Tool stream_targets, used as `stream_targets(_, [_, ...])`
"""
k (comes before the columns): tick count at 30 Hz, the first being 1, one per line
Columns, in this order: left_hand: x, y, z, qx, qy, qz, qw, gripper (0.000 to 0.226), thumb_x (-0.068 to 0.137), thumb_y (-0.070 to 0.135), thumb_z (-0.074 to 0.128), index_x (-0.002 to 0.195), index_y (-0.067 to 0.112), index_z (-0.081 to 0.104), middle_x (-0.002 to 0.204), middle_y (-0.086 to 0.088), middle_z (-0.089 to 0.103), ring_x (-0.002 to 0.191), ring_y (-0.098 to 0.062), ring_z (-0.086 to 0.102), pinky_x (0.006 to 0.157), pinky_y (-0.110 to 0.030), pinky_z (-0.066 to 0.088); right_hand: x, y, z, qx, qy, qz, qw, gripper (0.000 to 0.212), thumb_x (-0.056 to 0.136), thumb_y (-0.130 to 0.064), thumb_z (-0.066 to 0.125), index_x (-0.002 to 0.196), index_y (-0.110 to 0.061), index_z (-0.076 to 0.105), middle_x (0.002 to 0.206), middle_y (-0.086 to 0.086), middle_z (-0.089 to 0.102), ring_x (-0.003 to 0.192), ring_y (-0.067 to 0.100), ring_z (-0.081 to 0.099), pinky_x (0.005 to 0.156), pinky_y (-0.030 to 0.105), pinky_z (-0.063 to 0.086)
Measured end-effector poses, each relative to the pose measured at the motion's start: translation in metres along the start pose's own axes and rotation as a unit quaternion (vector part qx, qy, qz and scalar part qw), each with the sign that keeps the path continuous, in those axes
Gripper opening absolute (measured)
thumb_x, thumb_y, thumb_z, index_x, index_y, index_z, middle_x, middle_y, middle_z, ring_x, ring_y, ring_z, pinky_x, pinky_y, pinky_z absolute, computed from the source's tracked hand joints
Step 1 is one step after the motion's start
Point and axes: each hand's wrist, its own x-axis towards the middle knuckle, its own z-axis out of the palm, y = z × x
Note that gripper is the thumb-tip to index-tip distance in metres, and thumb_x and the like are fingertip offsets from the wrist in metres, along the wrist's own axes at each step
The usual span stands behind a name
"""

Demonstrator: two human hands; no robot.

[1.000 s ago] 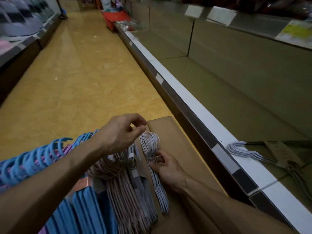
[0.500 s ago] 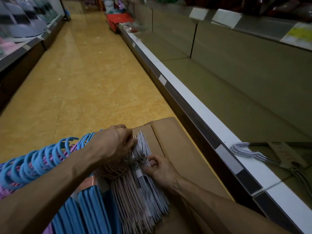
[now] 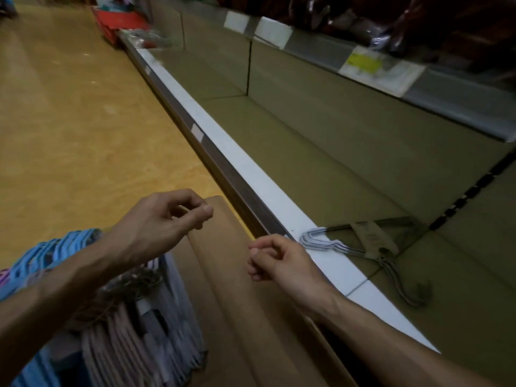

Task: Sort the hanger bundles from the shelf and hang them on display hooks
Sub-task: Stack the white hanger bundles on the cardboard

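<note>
Head view: since 0.5 s ago both hands have come up off the pale hanger bundles in the cardboard box; they were buried in the wire hooks then, and now they hang above the box flap with nothing visible in them. The left hand has fingers loosely curled, thumb near forefinger, pinching nothing I can make out. The right hand is likewise loosely curled and looks empty.

The pale bundles lie at about 7 o'clock from the left hand, beside the blue hangers. 1 grey wire bundle lies on the shelf, hooks overhanging the white edge, its long axis running from 10 o'clock to 4 o'clock. It sits at 3 o'clock from the right hand, near it; the left hand is well apart. I judge the right hand better placed to take it.
</note>
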Motion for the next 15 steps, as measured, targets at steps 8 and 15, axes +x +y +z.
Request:
stream_targets(8, [0.038,0.027,0.066,-0.037,-0.045,0.030,0.998,0.018,0.089,0.052,0.058,0.092,0.036,0.067,0.088,0.019,0.070,0.085,-0.002,0.068,0.080,-0.039,0.058,-0.028,0.003,-0.129,-0.331,0.199,-0.020,0.922,0.012,0.094,-0.036,0.064,0.099,-0.027,0.059,0.093,-0.008,0.064,0.086,0.009,0.061,0.073,0.027,0.048])
stream_targets(15, [0.054,0.048,0.106,-0.023,-0.068,0.051,0.996,0.021,0.091,0.052,0.055,0.091,0.035,0.068,0.085,0.020,0.070,0.080,0.001,0.065,0.065,-0.019,0.052,-0.052,0.040,-0.181,-0.642,0.262,0.177,0.698,0.067,0.086,-0.079,0.037,0.112,-0.020,0.056,0.111,0.004,0.063,0.105,0.027,0.056,0.090,0.040,0.045])
